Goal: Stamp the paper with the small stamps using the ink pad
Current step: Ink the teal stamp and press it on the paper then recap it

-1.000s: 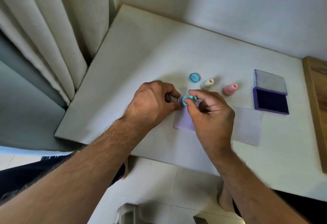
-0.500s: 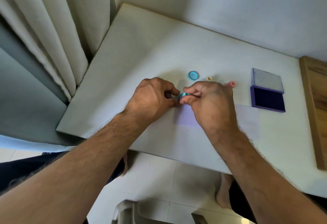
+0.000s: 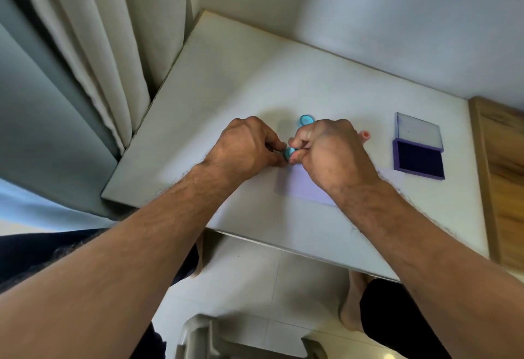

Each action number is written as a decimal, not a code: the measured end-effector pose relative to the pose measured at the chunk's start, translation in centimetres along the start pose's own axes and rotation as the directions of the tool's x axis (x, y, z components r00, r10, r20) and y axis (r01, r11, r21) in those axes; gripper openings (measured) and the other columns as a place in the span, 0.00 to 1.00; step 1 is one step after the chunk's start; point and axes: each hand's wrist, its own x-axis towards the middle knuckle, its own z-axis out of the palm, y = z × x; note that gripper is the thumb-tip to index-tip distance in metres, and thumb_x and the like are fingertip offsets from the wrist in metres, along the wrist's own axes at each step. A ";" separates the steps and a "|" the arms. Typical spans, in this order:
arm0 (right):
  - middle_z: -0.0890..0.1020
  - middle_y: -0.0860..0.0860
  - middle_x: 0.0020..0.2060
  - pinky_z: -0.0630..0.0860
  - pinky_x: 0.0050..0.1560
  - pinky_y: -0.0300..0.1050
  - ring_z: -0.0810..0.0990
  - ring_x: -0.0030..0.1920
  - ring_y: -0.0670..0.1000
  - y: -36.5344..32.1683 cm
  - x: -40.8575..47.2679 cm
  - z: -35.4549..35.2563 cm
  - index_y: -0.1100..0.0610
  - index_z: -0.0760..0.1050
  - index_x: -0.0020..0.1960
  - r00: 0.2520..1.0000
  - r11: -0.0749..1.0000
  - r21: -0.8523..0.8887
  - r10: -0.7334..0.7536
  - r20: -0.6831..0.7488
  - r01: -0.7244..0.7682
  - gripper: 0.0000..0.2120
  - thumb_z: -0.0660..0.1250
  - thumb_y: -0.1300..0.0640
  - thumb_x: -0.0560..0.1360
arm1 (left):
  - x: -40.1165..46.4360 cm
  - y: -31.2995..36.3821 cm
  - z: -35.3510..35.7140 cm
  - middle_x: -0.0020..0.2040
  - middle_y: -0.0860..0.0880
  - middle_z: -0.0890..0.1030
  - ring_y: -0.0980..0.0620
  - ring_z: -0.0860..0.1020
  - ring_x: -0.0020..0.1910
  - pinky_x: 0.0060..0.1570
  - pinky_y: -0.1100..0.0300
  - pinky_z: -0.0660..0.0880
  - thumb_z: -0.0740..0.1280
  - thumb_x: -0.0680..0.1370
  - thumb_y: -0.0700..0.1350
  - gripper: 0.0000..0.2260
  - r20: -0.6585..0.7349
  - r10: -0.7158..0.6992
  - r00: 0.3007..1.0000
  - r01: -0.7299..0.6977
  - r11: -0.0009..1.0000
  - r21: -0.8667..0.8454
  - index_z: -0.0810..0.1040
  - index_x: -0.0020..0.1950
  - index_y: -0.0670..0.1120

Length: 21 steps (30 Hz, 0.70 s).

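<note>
Seen from the head camera, looking down on a white table [image 3: 255, 80]. Both hands met at the centre, fingers curled and pinching one small teal stamp [image 3: 288, 153] between them: left hand [image 3: 246, 148] gripping from its left side, right hand [image 3: 329, 151] from its right, thumb and forefinger closed round it. Held just over the far left corner of a pale lilac paper [image 3: 300, 188], most of which lay under and nearer than the right wrist. Stamp's long axis judged to run roughly sideways, from one hand to the other, though largely hidden by fingertips. A loose teal cap [image 3: 305, 119] rested just beyond the fingers, touching nothing visible. A pink stamp [image 3: 365, 134] peeped out to the right, behind the right knuckles. Open purple ink pad [image 3: 419, 160], lid [image 3: 419, 131] folded back on the far side, sat well to the right of the fingers, nearer the right hand, so probably that hand's reach for inking. A wooden board [image 3: 504, 177] at the table's right edge, curtain [image 3: 93, 55] on the left. No brand, label or writing legible anywhere.
</note>
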 end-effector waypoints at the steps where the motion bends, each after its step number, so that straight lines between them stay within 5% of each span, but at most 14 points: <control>1: 0.84 0.48 0.36 0.64 0.33 0.26 0.74 0.32 0.42 0.0 -0.1 -0.2 0.53 0.81 0.41 0.999 0.995 -0.088 -0.052 -0.002 0.052 0.05 0.69 0.62 0.71 | -0.1 0.1 0.0 0.40 0.57 0.83 0.58 0.80 0.46 0.47 0.64 0.77 0.79 0.65 0.52 0.14 -0.001 0.001 1.000 -0.001 1.000 0.002 0.86 0.49 0.53; 3: 0.84 0.50 0.39 0.59 0.35 0.27 0.78 0.38 0.50 -0.3 0.0 -0.6 0.53 0.82 0.42 0.996 0.989 -0.127 -0.077 0.038 0.081 0.05 0.69 0.62 0.72 | -0.2 0.1 0.0 0.40 0.56 0.83 0.57 0.80 0.45 0.46 0.65 0.76 0.79 0.66 0.52 0.13 -0.003 0.005 1.000 -0.005 1.000 0.002 0.86 0.49 0.53; 6: 0.84 0.50 0.39 0.65 0.54 0.40 0.78 0.36 0.46 -1.0 0.5 -1.2 0.55 0.82 0.42 0.992 1.000 -0.002 0.029 0.125 -0.029 0.07 0.67 0.65 0.72 | -0.3 0.3 0.0 0.39 0.56 0.83 0.57 0.81 0.44 0.44 0.66 0.75 0.79 0.66 0.51 0.12 -0.009 0.012 1.000 -0.012 1.000 0.009 0.86 0.48 0.53; 9: 0.85 0.55 0.43 0.66 0.48 0.35 0.80 0.38 0.51 -1.2 0.5 -1.4 0.60 0.82 0.45 0.986 0.997 0.061 0.029 0.163 -0.039 0.07 0.65 0.64 0.76 | -0.3 0.4 -0.2 0.40 0.55 0.83 0.56 0.81 0.44 0.44 0.65 0.76 0.79 0.66 0.50 0.12 -0.005 0.011 1.000 -0.011 0.999 0.032 0.86 0.48 0.53; 11: 0.84 0.53 0.44 0.70 0.52 0.43 0.80 0.44 0.55 -1.2 0.3 -1.3 0.57 0.82 0.43 0.990 1.000 0.006 -0.003 0.138 0.002 0.06 0.67 0.64 0.72 | -0.2 0.4 -0.2 0.41 0.53 0.84 0.54 0.81 0.44 0.43 0.65 0.75 0.79 0.67 0.49 0.12 0.004 0.011 1.000 -0.011 0.999 0.052 0.86 0.48 0.53; 15: 0.78 0.51 0.41 0.55 0.37 0.41 0.75 0.43 0.53 -0.8 -0.1 -1.2 0.53 0.82 0.45 0.991 0.983 -0.144 -0.106 0.087 0.118 0.10 0.67 0.65 0.69 | -0.2 0.9 -0.2 0.40 0.52 0.83 0.52 0.80 0.42 0.39 0.65 0.71 0.79 0.67 0.50 0.11 0.019 0.019 1.000 -0.021 0.995 0.100 0.86 0.47 0.52; 18: 0.79 0.51 0.37 0.63 0.33 0.45 0.78 0.42 0.54 0.1 -0.7 -0.7 0.51 0.83 0.45 0.979 0.968 -0.149 -0.204 0.008 0.203 0.09 0.68 0.62 0.69 | -0.3 1.3 -0.5 0.38 0.54 0.82 0.53 0.80 0.40 0.38 0.66 0.69 0.79 0.66 0.51 0.11 0.013 0.005 1.000 -0.007 0.994 0.112 0.86 0.46 0.53; 20: 0.85 0.52 0.42 0.67 0.48 0.30 0.82 0.46 0.53 1.0 -1.3 -0.2 0.52 0.83 0.48 0.981 0.986 0.028 -0.159 -0.113 0.163 0.10 0.69 0.63 0.70 | -0.3 1.3 -0.4 0.37 0.56 0.81 0.54 0.79 0.40 0.39 0.67 0.69 0.80 0.65 0.51 0.12 0.007 -0.012 1.000 0.011 0.995 0.098 0.85 0.46 0.54; 21: 0.86 0.52 0.44 0.67 0.58 0.31 0.83 0.47 0.52 1.4 -1.5 -0.1 0.53 0.84 0.49 0.978 0.979 0.162 -0.091 -0.188 0.122 0.10 0.71 0.63 0.70 | -0.3 1.1 -0.3 0.37 0.57 0.80 0.55 0.79 0.40 0.40 0.67 0.70 0.79 0.65 0.51 0.12 0.003 -0.021 1.000 0.021 0.996 0.091 0.85 0.46 0.55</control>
